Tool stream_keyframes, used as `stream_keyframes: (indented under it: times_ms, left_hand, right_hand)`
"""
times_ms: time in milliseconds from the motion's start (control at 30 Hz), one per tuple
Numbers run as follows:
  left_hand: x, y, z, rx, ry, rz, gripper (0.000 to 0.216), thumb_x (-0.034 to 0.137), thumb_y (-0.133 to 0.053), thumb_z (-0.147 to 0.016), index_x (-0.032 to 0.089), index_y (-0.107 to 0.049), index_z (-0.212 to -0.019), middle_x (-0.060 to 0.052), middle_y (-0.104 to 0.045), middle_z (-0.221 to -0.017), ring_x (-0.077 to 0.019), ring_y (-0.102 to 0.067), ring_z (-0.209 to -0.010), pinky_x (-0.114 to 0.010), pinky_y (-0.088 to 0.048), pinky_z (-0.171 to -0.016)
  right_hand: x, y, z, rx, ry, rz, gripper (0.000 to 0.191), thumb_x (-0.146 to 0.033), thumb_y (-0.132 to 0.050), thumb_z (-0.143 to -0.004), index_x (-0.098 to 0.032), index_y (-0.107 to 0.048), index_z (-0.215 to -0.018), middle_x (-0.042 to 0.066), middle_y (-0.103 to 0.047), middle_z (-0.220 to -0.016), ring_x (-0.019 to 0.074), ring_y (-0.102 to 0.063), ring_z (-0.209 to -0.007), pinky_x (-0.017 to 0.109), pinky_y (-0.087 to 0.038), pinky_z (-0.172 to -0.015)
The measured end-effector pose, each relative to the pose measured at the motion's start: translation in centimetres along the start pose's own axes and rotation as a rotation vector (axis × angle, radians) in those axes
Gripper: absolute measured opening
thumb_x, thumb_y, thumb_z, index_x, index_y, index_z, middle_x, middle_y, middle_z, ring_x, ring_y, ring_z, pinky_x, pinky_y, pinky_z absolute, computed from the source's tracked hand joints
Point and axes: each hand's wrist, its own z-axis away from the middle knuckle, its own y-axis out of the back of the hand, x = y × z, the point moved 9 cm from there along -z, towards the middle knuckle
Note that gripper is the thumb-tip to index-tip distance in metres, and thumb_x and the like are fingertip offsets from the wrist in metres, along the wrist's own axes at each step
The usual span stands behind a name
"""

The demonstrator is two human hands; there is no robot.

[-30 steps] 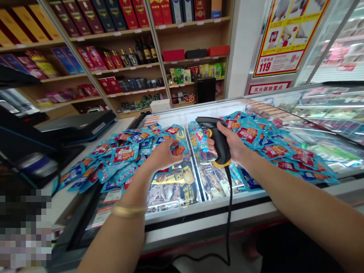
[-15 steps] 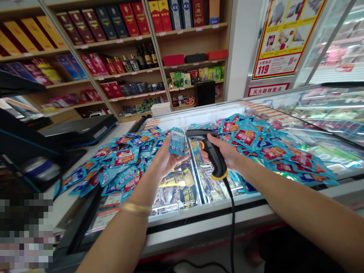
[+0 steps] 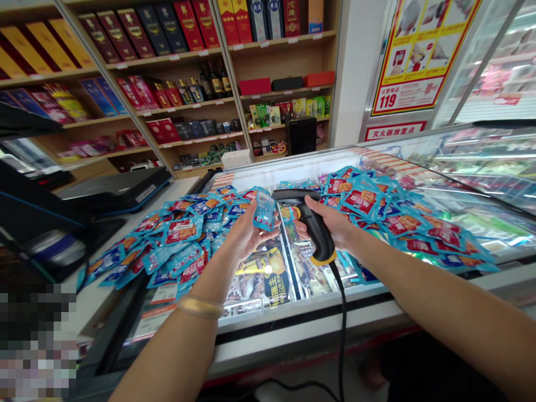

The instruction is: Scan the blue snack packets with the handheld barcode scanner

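Observation:
My left hand holds one small blue snack packet upright, its back turned towards me. My right hand grips a black barcode scanner with a yellow ring at the handle base; its head points left at the packet, a few centimetres away. The scanner's black cable hangs down past the freezer's front edge. Both hands hover over the glass lid of a chest freezer. A pile of blue and red packets lies to the left and another pile to the right.
A black till and printer stand on the counter at left. Wooden shelves of boxed bottles and goods fill the back wall. A second glass-topped freezer extends to the right. Frozen goods show under the glass.
My left hand picked a packet off the left pile, lifted it and turned it upright. The scanner swung down and left until it faced the packet.

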Motion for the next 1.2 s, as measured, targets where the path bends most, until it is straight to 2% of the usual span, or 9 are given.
stream_keyframes:
  times_ms: [300,433,567,700,867,1000,1100,1200]
  left_hand:
    - [-0.1,0.0,0.0,-0.012,-0.012,-0.010,0.043,0.055,-0.048,-0.089,0.017,-0.063,-0.102,-0.013,-0.072,-0.098,-0.0225,-0.070,-0.084,-0.046,-0.056,-0.084]
    - [0.5,0.1,0.0,0.039,-0.117,-0.092,0.043,0.056,-0.055,-0.085,0.016,-0.065,-0.097,-0.012,-0.070,-0.101,-0.0238,-0.069,-0.088,-0.044,-0.057,-0.082]
    - [1.6,-1.3,-0.6,0.066,-0.261,-0.241,0.038,0.049,-0.066,-0.079,0.019,-0.066,-0.104,-0.008,-0.069,-0.105,-0.0246,-0.067,-0.096,-0.040,-0.057,-0.080]
    - [3.0,-5.3,-1.6,0.035,-0.434,-0.397,0.041,0.039,-0.072,-0.075,0.021,-0.066,-0.111,-0.008,-0.068,-0.108,-0.0263,-0.064,-0.101,-0.039,-0.052,-0.087]
    - [3.6,-13.9,-2.3,-0.088,-0.675,-0.682,0.039,0.038,-0.067,-0.080,0.023,-0.064,-0.116,-0.011,-0.062,-0.122,-0.0287,-0.053,-0.119,-0.044,-0.036,-0.108]
    - [1.9,-20.4,-2.4,-0.185,-0.824,-0.942,0.043,0.036,-0.059,-0.085,0.020,-0.059,-0.125,-0.014,-0.057,-0.130,-0.0291,-0.048,-0.125,-0.045,-0.028,-0.112]
    - [-0.3,-23.2,-2.7,-0.215,-0.834,-1.162,0.044,0.036,-0.058,-0.087,0.021,-0.056,-0.128,-0.015,-0.053,-0.136,-0.0324,-0.042,-0.131,-0.055,-0.017,-0.115]
    - [-1.9,-24.1,-3.1,-0.230,-0.813,-1.283,0.043,0.037,-0.056,-0.088,0.024,-0.055,-0.128,-0.013,-0.049,-0.142,-0.0335,-0.036,-0.135,-0.060,-0.010,-0.115]
  right_hand:
    - [0.0,0.0,0.0,-0.003,0.012,-0.015,0.044,-0.061,-0.058,-0.080,-0.018,-0.052,-0.074,0.000,-0.052,-0.057,0.0113,-0.045,-0.051,0.023,-0.038,-0.050]
    - [-0.8,0.5,0.0,0.013,0.049,-0.063,0.043,-0.060,-0.061,-0.078,-0.018,-0.052,-0.074,0.000,-0.053,-0.058,0.0119,-0.046,-0.052,0.023,-0.040,-0.050]
    - [-3.7,2.4,1.6,0.084,0.145,-0.118,0.039,-0.058,-0.059,-0.081,-0.019,-0.053,-0.077,0.000,-0.051,-0.059,0.0125,-0.046,-0.052,0.024,-0.040,-0.049]
    - [-7.6,6.1,5.3,0.208,0.253,-0.091,0.038,-0.058,-0.058,-0.082,-0.020,-0.054,-0.079,0.000,-0.050,-0.058,0.0127,-0.046,-0.051,0.025,-0.039,-0.047]
    - [-10.9,12.2,10.7,0.406,0.352,-0.068,0.038,-0.058,-0.054,-0.084,-0.021,-0.057,-0.082,0.001,-0.050,-0.059,0.0147,-0.047,-0.052,0.028,-0.041,-0.048]
    - [-11.4,15.6,13.5,0.484,0.377,-0.080,0.037,-0.059,-0.054,-0.084,-0.021,-0.055,-0.081,0.000,-0.050,-0.058,0.0137,-0.046,-0.050,0.027,-0.042,-0.048]
    - [-11.1,16.8,14.4,0.511,0.360,-0.081,0.041,-0.062,-0.056,-0.081,-0.021,-0.054,-0.079,0.000,-0.050,-0.058,0.0127,-0.046,-0.049,0.027,-0.043,-0.048]
    - [-10.6,17.4,14.7,0.530,0.347,-0.113,0.041,-0.062,-0.057,-0.080,-0.021,-0.052,-0.078,0.000,-0.050,-0.058,0.0129,-0.046,-0.049,0.028,-0.043,-0.048]
